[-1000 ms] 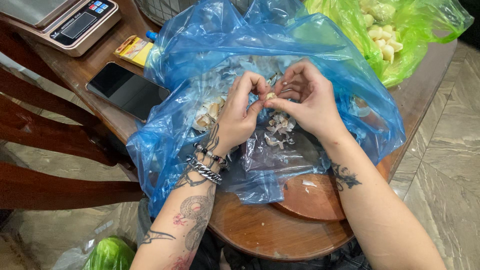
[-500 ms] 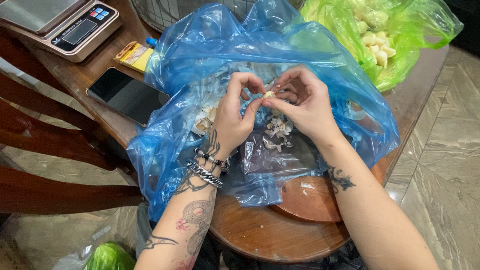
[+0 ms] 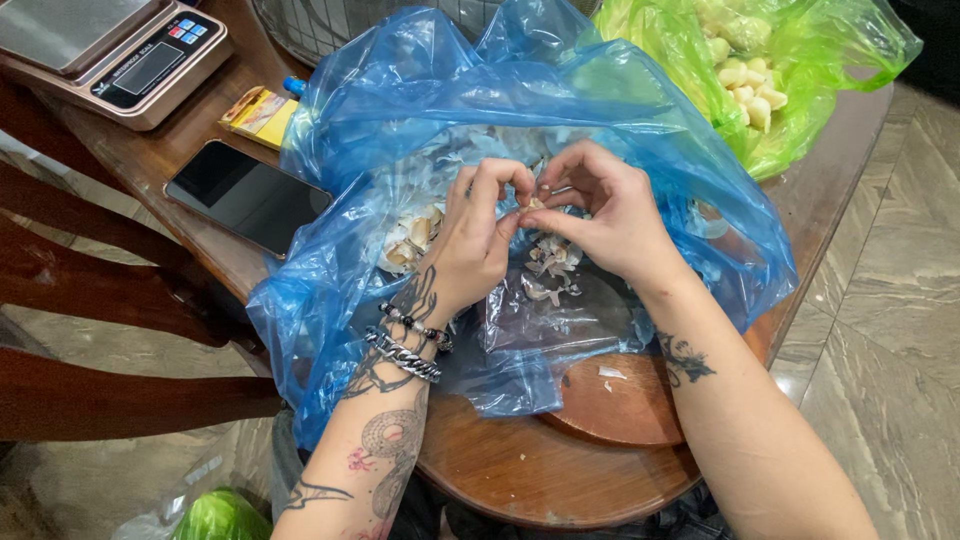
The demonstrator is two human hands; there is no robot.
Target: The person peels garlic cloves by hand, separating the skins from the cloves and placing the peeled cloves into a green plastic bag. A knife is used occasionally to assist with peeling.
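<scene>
Digital kitchen scale (image 3: 118,58), far left corner of wooden table (image 3: 520,470). Black smartphone (image 3: 247,197), face up, just beside scale. Small yellow packet (image 3: 258,113) between the two. Green plastic bag (image 3: 800,70) with pale peeled cloves, far right. Round wooden board (image 3: 615,405), near edge. Dark wooden chair (image 3: 110,330), left. Tiled floor (image 3: 890,330), right.

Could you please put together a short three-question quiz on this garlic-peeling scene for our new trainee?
1. True or false: both hands work over the blue bag.
2. What do the left hand and right hand pinch between them?
3. Where are the peeled cloves? A) green bag B) scale C) phone

Key: 1 true; 2 a small garlic clove; 3 A.
</scene>
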